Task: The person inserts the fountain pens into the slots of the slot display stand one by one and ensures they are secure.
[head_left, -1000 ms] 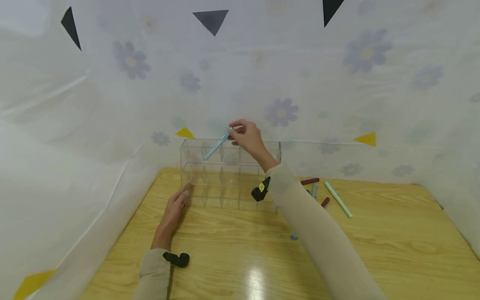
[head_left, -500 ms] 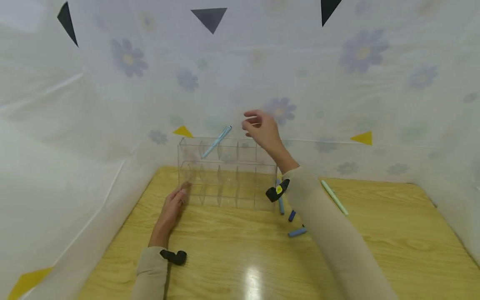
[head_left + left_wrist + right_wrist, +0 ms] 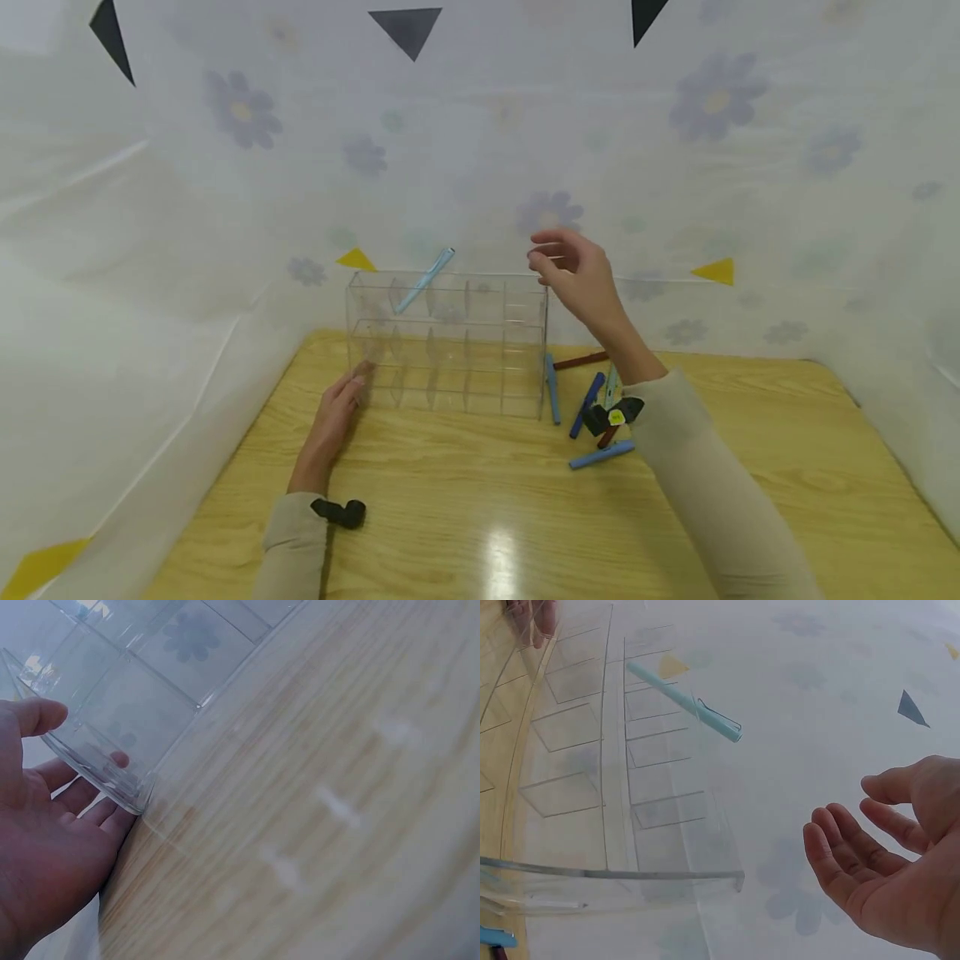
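Observation:
A clear acrylic pen rack (image 3: pixel 448 335) with rows of compartments stands upright toward the back of the table. In its top row leans a light blue pen (image 3: pixel 425 281), tilted, its clip end sticking out above the rim. My left hand (image 3: pixel 337 417) holds the rack's left end low down. The left wrist view shows the thumb (image 3: pixel 49 716) at the clear edge and the fingers behind it. To the right of the rack's top, my right hand (image 3: pixel 581 279) hangs in the air with loosely bent fingers and holds nothing. The light blue pen (image 3: pixel 682 701) is apart from it.
Several pens lie right of the rack: a blue pen (image 3: pixel 552 392), a dark blue pen (image 3: pixel 587 406), a dark red pen (image 3: pixel 581 361) and a lighter blue pen (image 3: pixel 602 455). My right forearm passes over that side. A flowered white curtain (image 3: pixel 465 167) closes off the wooden table (image 3: pixel 420 517).
My right hand has let go of the light blue pen and moved away to the right. The pen stays leaning in the rack. My left hand keeps its place at the rack.

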